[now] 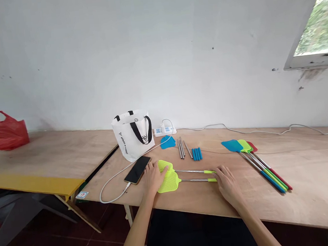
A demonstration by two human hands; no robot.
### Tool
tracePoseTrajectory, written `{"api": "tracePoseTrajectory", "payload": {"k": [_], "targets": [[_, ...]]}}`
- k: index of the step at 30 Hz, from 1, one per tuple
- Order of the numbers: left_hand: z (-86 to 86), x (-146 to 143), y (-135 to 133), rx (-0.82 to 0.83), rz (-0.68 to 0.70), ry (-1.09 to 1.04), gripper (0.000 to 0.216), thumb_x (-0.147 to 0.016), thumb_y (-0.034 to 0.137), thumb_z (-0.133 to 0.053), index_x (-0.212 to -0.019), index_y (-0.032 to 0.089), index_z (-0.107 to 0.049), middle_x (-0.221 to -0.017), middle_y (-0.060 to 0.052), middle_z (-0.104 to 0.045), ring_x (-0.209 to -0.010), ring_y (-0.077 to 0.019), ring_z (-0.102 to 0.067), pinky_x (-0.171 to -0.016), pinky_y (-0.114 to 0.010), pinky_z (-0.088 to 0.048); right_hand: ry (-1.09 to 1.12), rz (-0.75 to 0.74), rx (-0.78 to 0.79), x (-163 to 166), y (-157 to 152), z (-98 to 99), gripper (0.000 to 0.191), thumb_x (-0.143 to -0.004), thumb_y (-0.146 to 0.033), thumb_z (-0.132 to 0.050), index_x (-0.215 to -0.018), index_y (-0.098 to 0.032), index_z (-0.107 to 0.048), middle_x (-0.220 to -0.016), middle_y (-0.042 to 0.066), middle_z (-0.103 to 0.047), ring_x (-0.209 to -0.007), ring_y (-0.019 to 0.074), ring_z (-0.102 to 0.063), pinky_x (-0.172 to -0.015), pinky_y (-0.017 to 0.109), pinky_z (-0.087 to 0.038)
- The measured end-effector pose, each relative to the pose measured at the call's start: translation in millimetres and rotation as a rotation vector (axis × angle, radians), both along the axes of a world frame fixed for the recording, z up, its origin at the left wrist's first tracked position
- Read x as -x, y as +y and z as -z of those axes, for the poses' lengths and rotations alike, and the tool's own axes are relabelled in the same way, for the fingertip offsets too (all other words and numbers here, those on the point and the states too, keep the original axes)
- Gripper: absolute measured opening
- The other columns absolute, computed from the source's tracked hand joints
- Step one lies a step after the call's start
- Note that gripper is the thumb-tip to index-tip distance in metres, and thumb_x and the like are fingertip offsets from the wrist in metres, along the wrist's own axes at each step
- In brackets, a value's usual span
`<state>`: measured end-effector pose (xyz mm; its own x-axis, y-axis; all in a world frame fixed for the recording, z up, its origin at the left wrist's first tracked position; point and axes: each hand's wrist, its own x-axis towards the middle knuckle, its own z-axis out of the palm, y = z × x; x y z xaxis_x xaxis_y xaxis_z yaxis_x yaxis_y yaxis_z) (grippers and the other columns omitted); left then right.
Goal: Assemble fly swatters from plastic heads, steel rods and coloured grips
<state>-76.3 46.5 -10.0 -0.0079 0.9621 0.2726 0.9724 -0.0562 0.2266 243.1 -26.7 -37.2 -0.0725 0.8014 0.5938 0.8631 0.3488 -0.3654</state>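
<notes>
Two yellow-green fly swatters (pixel 169 178) lie side by side on the wooden table (pixel 305 202), heads to the left, metal rods running right to green grips. My left hand (pixel 153 177) rests flat on the swatter heads with fingers spread. At the grip ends, my right hand (pixel 227 182) lies palm down, its fingertips touching the green handles (pixel 209 175).
A black phone (pixel 137 170) on a white cable lies left of my left hand. Behind are a white tote bag (pixel 133 135), a power strip (pixel 164 130), a loose blue swatter head (pixel 167 142), metal rods (pixel 182 149), blue grips (pixel 196 153). Three assembled swatters (pixel 257 164) lie right. A red bag (pixel 4 131) sits far left.
</notes>
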Motion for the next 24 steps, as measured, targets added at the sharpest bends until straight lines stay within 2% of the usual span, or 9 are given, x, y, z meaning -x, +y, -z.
{"api": "tracePoseTrajectory", "payload": {"k": [5,13,21,24], "targets": [[4.4,4.1,5.6,-0.025,0.046,-0.098,0.057,-0.100,0.054,-0.045,-0.134,0.010,-0.057,-0.128,-0.020,-0.062,-0.121,-0.0362,-0.055,-0.101,-0.044,-0.042,0.018,0.012,-0.010,-1.2,0.1,0.9,0.033,-0.106,-0.029,-0.034,-0.118,-0.029,-0.065,-0.100,0.006,-0.062,-0.095,0.0248,-0.057,-0.084,0.040,-0.048],[8.2,7.9,10.3,-0.071,0.207,-0.368,0.047,-0.101,0.050,-0.044,-0.129,0.015,-0.058,-0.135,-0.016,-0.063,-0.125,-0.0302,-0.057,-0.107,-0.043,-0.043,0.071,0.024,-0.038,-4.2,1.2,2.9,0.033,-0.106,-0.032,-0.035,-0.120,-0.031,-0.066,-0.101,0.007,-0.063,-0.096,0.0250,-0.058,-0.084,0.041,-0.049],[8.2,5.9,10.1,-0.071,0.253,-0.474,0.046,-0.101,0.052,-0.047,-0.130,0.018,-0.058,-0.135,-0.014,-0.063,-0.129,-0.0267,-0.058,-0.104,-0.038,-0.047,0.117,0.039,-0.026,-4.1,0.7,1.2,0.033,-0.106,-0.034,-0.035,-0.120,-0.030,-0.064,-0.100,0.006,-0.061,-0.097,0.0253,-0.057,-0.085,0.041,-0.048],[8.0,5.2,10.5,-0.075,0.283,-0.493,0.045,-0.100,0.049,-0.049,-0.132,0.017,-0.056,-0.136,-0.014,-0.062,-0.131,-0.0266,-0.055,-0.109,-0.040,-0.044,0.123,0.047,-0.027,-4.6,1.2,2.2,0.033,-0.106,-0.034,-0.035,-0.120,-0.030,-0.064,-0.100,0.006,-0.061,-0.097,0.0251,-0.057,-0.085,0.041,-0.048]]}}
